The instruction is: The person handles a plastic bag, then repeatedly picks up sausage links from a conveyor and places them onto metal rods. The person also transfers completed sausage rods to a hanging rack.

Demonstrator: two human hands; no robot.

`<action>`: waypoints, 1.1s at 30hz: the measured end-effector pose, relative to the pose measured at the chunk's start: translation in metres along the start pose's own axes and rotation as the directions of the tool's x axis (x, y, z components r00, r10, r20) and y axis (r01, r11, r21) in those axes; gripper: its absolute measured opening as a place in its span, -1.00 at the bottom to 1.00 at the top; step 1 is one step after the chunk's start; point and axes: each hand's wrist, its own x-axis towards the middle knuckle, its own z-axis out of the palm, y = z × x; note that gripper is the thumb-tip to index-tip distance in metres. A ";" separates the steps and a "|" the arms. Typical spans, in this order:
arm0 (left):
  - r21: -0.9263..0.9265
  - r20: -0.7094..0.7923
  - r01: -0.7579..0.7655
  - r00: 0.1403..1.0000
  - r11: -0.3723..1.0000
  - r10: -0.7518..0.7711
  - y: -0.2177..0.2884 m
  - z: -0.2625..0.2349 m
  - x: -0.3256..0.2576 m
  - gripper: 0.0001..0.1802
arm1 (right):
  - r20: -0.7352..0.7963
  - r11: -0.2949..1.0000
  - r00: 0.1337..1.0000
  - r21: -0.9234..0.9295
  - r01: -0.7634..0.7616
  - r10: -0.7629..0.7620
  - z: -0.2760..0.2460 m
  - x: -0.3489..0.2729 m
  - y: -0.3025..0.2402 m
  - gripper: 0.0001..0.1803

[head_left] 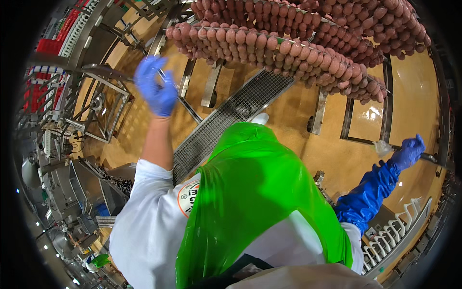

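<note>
My left hand (156, 86), in a blue glove, is raised at the upper left, slightly blurred. Its fingers and thumb curve apart, and a thin metal bar shows in the gap; contact with it is unclear. To its right, strings of pinkish sausage links (269, 43) hang in rows over metal rods. Far to the right, my right hand (408, 151), also blue-gloved, is closed around a dark metal bar (427, 158). A blue sleeve covers that forearm. Beside this hand is a crumpled clear plastic piece (382, 148).
A metal floor grate (231, 111) crosses the tan floor ahead of me. Metal frames (108, 103) and red and white racks stand at left. A row of white hooks (394, 233) lines the lower right. Steel machinery (86, 188) fills the lower left.
</note>
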 end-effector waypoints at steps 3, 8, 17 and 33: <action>0.121 -0.385 0.155 0.918 0.981 -0.097 -0.048 -0.062 0.004 -0.71 | 0.139 0.858 0.950 0.407 -0.312 0.280 -0.001 0.007 0.003 -0.77; -0.246 -0.549 0.407 0.690 0.880 -0.472 -0.130 -0.092 0.001 -0.67 | 0.228 0.796 0.912 0.447 -0.409 0.341 0.006 0.011 0.004 -0.61; -0.375 0.376 0.691 0.723 0.619 -0.580 -0.062 0.042 -0.081 -0.74 | 0.013 0.849 0.881 0.259 -0.460 0.473 0.005 0.000 -0.030 -0.57; -0.264 0.656 0.839 0.518 0.476 -0.550 -0.238 0.178 -0.128 -0.80 | -0.094 0.826 0.848 0.305 -0.475 0.522 0.013 0.002 -0.029 -0.52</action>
